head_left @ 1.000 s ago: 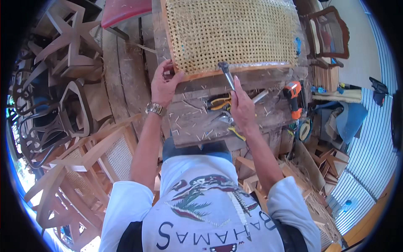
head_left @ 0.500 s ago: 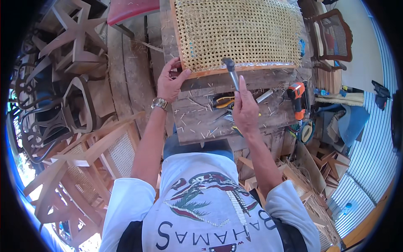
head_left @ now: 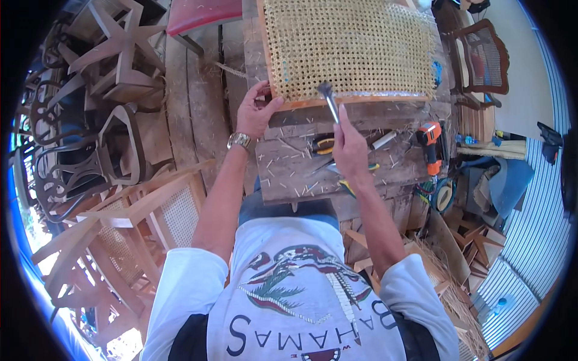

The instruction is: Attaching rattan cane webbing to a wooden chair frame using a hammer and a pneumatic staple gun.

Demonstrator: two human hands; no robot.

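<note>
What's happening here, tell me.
A person's left hand holds the near left corner of a wood-framed cane panel lying on a wooden table. The right hand grips a hammer, its head at the panel's near edge; whether it touches is unclear. An orange-and-black power tool lies to the right on the table.

Along the front edge of the cane panel (head_left: 355, 48), a clear gap is left between the left hand (head_left: 254, 114) and the hammer (head_left: 330, 102). On its near side, the bench (head_left: 289, 171) is strewn with low slivers (head_left: 293, 146). Just left of the right hand (head_left: 350, 147), low passage is obstructed by yellow-and-black handles (head_left: 324, 145); farther right, it is blocked by an orange-and-black power tool (head_left: 430, 147).
</note>
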